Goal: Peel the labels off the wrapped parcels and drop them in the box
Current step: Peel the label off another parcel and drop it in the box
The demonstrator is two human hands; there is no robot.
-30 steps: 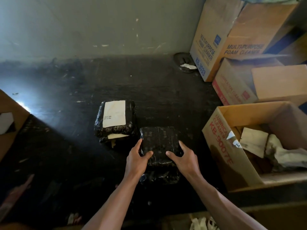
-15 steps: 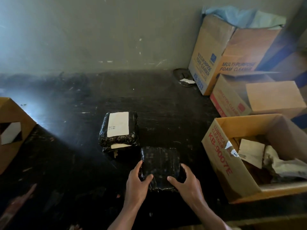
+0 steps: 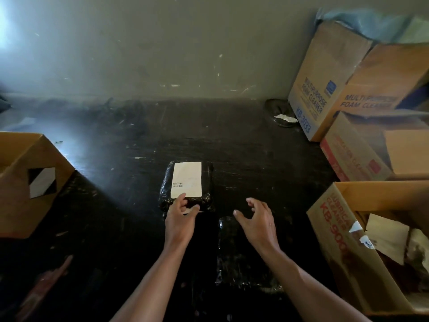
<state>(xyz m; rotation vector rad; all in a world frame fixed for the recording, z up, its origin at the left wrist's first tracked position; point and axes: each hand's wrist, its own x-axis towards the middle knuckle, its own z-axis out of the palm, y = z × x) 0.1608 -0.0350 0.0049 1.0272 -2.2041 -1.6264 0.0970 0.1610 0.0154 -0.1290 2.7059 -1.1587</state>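
We look down on a dark, scuffed floor that runs to a grey, scratched wall at the far side. In the middle lies a labelled parcel wrapped in shiny, wrinkled black film, with a pale rectangular label covering most of its top; small dark print sits near the label's left edge, too blurred for us to read. It seems to rest on another wrapped parcel, of which only a pale sliver shows below our thumb. Our left hand grips its near edge, fingers on the label's near corner and thumb against the near side. Our right hand hovers empty, fingers spread and curled, above the far end of a bare black parcel that lies nearer to us, just right of the labelled one and showing no label. To the right stands an open cardboard box with red print, holding crumpled pale paper scraps. Beyond it are stacked foam cleaner cartons, and at the left edge another cardboard box.

Half a second ago both our hands clasped the bare parcel between them; now they have let go of it, the left has reached to the labelled parcel, and the bare one lies closer to us.
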